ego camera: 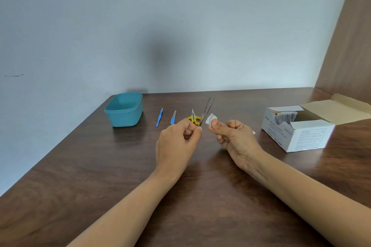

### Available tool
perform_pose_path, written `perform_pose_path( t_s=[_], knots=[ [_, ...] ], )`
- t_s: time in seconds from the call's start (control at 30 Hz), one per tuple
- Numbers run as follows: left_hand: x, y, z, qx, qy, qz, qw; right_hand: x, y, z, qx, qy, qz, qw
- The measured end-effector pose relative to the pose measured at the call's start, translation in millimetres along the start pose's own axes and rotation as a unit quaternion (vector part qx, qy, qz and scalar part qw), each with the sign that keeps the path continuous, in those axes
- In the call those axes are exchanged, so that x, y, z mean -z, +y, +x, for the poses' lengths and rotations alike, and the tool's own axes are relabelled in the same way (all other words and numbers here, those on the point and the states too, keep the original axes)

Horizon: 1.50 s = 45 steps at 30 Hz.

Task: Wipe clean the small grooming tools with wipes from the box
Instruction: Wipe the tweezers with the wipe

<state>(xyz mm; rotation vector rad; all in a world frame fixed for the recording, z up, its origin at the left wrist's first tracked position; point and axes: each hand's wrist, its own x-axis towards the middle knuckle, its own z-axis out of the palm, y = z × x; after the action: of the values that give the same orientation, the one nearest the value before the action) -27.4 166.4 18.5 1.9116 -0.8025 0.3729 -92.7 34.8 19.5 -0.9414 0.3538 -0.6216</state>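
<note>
My left hand (178, 138) pinches the lower end of steel tweezers (207, 109), which point up and away over the table. Just to their right, my right hand (232, 136) pinches a small white wipe (211, 118) between thumb and fingers; the wipe is close to the tweezers, and I cannot tell if they touch. On the table behind lie a blue cuticle tool (159, 117), a blue-handled nail file (173, 117) and small yellow-handled scissors (193, 118), partly hidden by my left hand. The open white swab box (297, 132) stands at the right.
A teal plastic tub (124, 109) sits at the back left of the brown wooden table (100, 166). A pale wall runs behind the table and a wooden panel rises at the right. A small scrap (254, 132) lies by the box.
</note>
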Motion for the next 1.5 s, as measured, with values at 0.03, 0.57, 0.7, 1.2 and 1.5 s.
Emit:
perform_pose_path(
  t_s=[0.03, 0.57, 0.7, 1.2, 1.5],
  knots=[
    [0.1, 0.6, -0.4, -0.003, 0.0, 0.003, 1.0, -0.1, -0.3, -0.2, -0.001, 0.0, 0.0, 1.0],
    [-0.5, 0.4, -1.7, -0.046, -0.033, 0.092, 0.994, -1.1, 0.6, -0.4, -0.003, -0.021, -0.011, 1.0],
    [-1.4, 2.0, -2.5, -0.09, -0.037, 0.126, 0.987, 0.0, 2.5, -0.1, 0.026, -0.021, -0.042, 0.999],
    [-2.5, 3.4, -1.7, -0.091, -0.072, 0.132, 0.984, 6.5, 0.0, 14.2, 0.034, 0.061, -0.052, 0.996],
    [1.9, 5.8, -1.7, -0.074, -0.085, 0.125, 0.986, 17.8, -13.4, 26.8, 0.017, 0.109, 0.06, 0.992]
  ],
)
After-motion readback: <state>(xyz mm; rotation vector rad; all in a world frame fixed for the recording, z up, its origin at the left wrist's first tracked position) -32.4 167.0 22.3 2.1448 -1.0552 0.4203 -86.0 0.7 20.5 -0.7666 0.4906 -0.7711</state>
